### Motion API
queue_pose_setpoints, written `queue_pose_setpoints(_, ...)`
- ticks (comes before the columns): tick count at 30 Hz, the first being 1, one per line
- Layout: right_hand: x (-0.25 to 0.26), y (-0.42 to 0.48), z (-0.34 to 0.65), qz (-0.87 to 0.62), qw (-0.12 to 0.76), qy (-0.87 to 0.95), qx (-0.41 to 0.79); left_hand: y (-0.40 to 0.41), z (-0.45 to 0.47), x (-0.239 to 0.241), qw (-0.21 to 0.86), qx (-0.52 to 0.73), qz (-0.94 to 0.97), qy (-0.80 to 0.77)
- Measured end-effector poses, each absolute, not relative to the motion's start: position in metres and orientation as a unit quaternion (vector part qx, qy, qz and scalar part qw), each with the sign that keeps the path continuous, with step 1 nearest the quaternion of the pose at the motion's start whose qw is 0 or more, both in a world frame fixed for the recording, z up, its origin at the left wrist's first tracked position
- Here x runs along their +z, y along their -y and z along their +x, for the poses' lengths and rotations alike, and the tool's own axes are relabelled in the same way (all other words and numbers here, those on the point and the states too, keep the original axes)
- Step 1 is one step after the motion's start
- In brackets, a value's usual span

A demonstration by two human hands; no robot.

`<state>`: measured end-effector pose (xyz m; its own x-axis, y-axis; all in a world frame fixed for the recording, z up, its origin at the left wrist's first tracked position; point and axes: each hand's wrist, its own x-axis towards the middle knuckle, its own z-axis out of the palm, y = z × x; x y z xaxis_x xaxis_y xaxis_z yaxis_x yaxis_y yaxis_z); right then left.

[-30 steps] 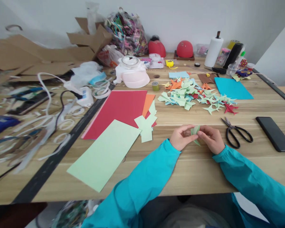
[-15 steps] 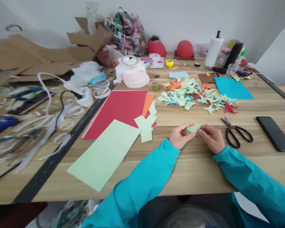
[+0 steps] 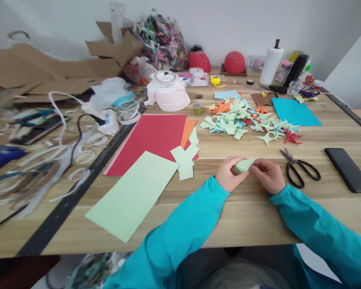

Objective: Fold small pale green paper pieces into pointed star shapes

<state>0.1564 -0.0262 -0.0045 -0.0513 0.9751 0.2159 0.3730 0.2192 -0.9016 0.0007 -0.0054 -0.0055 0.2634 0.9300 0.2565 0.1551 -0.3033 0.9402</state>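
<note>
A small folded piece of light green paper [image 3: 244, 165] is held between both hands, just above the wooden table. My left hand [image 3: 228, 173] grips its left side with thumb and fingers. On its right edge, my right hand [image 3: 268, 175] pinches the paper; the fingertips partly cover it. Black-handled scissors [image 3: 301, 166] lie with blades parted, right of my right hand. Left of my left hand are light green paper squares [image 3: 185, 162]. Beyond the hands spreads a pile of folded paper stars [image 3: 234, 116], mostly light green, with some orange, red and blue.
A long light green sheet [image 3: 134, 194] and a red sheet [image 3: 152, 140] lie to the left. A black phone [image 3: 347, 169] is at the right, a blue sheet [image 3: 296, 111] behind it. White strips and cables [image 3: 63, 156] clutter the far left.
The green paper has shifted in my fingers, its top face now turned more into a pointed shape toward the right hand. Both hands stay in nearly the same place.
</note>
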Motion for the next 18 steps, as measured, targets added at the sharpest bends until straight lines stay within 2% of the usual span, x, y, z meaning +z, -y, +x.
queue_pose_setpoints(12, -0.0078, 0.0254, 0.1585, -0.546, 0.472, 0.621, 0.305, 0.0038, 0.0006, -0.0112, 0.46, 0.483, 0.616, -0.419)
queue_pose_setpoints(18, -0.0059, 0.0258, 0.1592, -0.556, 0.489, 0.604, 0.294, 0.0048, 0.0012, -0.0096, 0.544, 0.43, 0.575, -0.435)
